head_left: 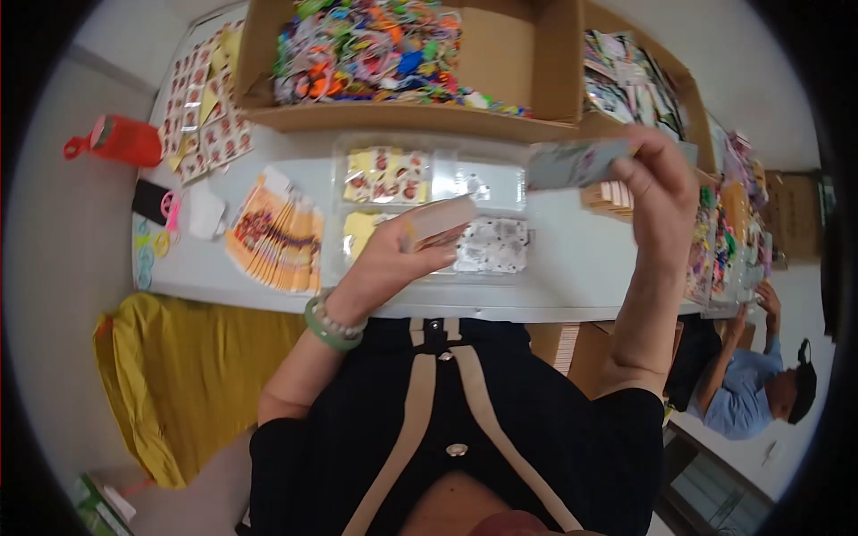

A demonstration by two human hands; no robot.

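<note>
My left hand (393,255) is closed around a small pale-edged stack of cards (444,217) above the divided clear plastic tray (338,192). Between the thumb and fingers of my right hand (663,174) is a flat greyish card (572,166) with a pinkish print, slightly blurred, held to the right of the tray. Yellow printed sticker pieces (389,174) lie in the tray's left compartments. White dotted pieces (493,245) fill its near right compartment, partly behind my left hand. Its far right compartment holds a few see-through pieces (474,185).
A cardboard box (500,54) of colourful trinkets stands behind the tray. Another box (684,98) holds glossy packets. Fanned orange cards (277,237), sticker sheets (214,125), scissors (170,207) and a red bottle (125,140) lie left. At far right a person (746,384) works.
</note>
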